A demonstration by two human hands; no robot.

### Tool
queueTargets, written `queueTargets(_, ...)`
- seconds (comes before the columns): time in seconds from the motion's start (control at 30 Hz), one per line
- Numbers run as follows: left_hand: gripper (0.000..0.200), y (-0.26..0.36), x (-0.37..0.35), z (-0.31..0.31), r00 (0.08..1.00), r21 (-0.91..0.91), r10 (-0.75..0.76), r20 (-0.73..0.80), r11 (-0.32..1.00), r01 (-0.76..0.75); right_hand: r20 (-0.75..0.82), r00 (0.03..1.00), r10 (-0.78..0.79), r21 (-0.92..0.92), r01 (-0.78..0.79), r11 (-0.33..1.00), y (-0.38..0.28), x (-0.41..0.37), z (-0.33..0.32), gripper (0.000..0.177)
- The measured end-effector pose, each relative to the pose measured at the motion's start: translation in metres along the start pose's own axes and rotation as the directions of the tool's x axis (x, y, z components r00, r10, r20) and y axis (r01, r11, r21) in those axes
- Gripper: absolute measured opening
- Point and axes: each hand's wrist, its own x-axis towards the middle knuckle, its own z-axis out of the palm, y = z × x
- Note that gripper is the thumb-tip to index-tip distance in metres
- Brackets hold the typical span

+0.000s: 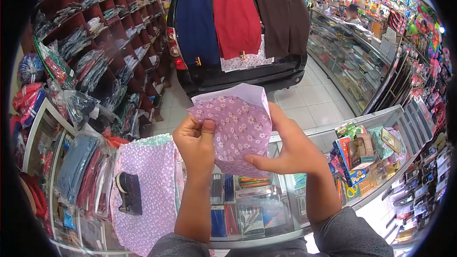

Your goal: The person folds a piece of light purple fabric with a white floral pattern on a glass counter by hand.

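Observation:
A purple floral paper piece (pixel 235 123), folded like a pouch with a pale inner side showing at its top, is held up above the glass counter. My left hand (pixel 197 145) pinches its left edge between thumb and fingers. On the right side, my right hand (pixel 290 147) grips it with the thumb on the front and the fingers behind, hidden. Purple floral sheets (pixel 159 176) lie on the counter at the left, and a black tape dispenser (pixel 128 192) rests on them.
Plastic-wrapped clothes (pixel 78 166) are stacked at the left. Boxes and small goods (pixel 357 152) lie on the counter (pixel 285 195) at the right. Beyond it stand a car (pixel 238 74) with trousers draped on it, shelves (pixel 104 33), a glass showcase (pixel 347 47) and a person (pixel 352 12).

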Motion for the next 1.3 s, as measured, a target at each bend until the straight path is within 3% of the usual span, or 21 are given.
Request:
queueTargets(0.17,0.022,-0.006,0.000,0.003,0.998,-0.087,-0.062,-0.013,0.994,0.060,0.021,0.999,0.037,0.025,-0.037,0.999,0.002,0.002,-0.003,0.096)
queueTargets(0.33,0.017,-0.015,0.004,-0.005,0.999,0.036,-0.034,0.027,0.999,0.033,0.045,0.998,0.033,-0.070,-0.029,0.997,0.002,-0.002,-0.010,0.102)
queueTargets(0.47,0.011,-0.024,0.016,-0.023,0.969,0.200,0.028,0.245,0.977,-0.079,-0.024,0.993,-0.115,0.040,0.116,0.992,0.006,-0.002,-0.021,0.105)
queueTargets(0.57,0.012,-0.033,0.022,-0.036,0.947,0.226,0.060,0.316,0.965,-0.136,0.259,0.931,-0.256,-0.088,0.287,0.954,0.006,-0.004,-0.038,0.106)
queueTargets(0.6,0.013,-0.033,0.023,-0.036,0.942,0.222,0.054,0.331,0.966,-0.134,0.264,0.929,-0.260,-0.081,0.289,0.954,0.004,-0.004,-0.039,0.106)
queueTargets(0.67,0.014,-0.026,0.021,-0.030,0.953,0.214,0.072,0.296,0.967,-0.139,0.223,0.940,-0.258,-0.247,0.311,0.918,-0.001,-0.007,-0.037,0.105)
queueTargets(0.8,0.017,-0.003,0.016,-0.019,0.955,0.232,0.219,0.200,0.936,-0.263,-0.019,0.979,-0.202,-0.003,0.202,0.979,-0.007,-0.009,-0.019,0.118)
queueTargets(0.9,0.021,0.015,0.004,0.001,0.928,0.237,0.368,0.058,0.898,-0.370,-0.043,0.969,-0.242,-0.003,0.242,0.970,-0.002,0.001,-0.009,0.115)
queueTargets(0.93,0.021,0.018,0.002,0.003,0.928,0.233,0.367,0.062,0.899,-0.371,-0.049,0.957,-0.287,-0.026,0.286,0.958,0.000,0.003,-0.006,0.112)
queueTargets(0.97,0.022,0.020,0.000,0.005,0.941,0.234,0.322,0.102,0.912,-0.338,-0.101,0.935,-0.339,-0.042,0.336,0.941,0.001,0.004,-0.001,0.097)
queueTargets(1.0,0.023,0.022,-0.002,0.007,0.950,0.235,0.278,0.143,0.923,-0.305,-0.104,0.936,-0.338,-0.050,0.334,0.941,0.006,0.006,0.000,0.097)
queueTargets(1.07,0.025,0.035,-0.002,0.016,0.967,0.266,0.215,0.136,0.933,-0.245,-0.039,0.971,-0.234,0.048,0.236,0.971,0.015,0.009,-0.001,0.088)
queueTargets(1.13,0.026,0.045,0.002,0.011,0.966,0.179,-0.104,0.236,0.982,0.062,-0.013,0.989,-0.149,0.121,0.150,0.981,0.009,0.005,-0.008,0.080)
queueTargets(1.2,0.025,0.045,0.002,0.009,0.965,0.169,-0.098,0.243,0.984,0.057,0.077,0.995,-0.056,0.200,0.040,0.979,0.011,0.006,-0.010,0.071)
queueTargets(1.3,0.021,0.037,0.006,0.002,0.991,0.201,-0.005,0.131,0.979,-0.021,0.041,0.995,-0.093,0.228,0.082,0.970,0.014,0.010,0.001,0.068)
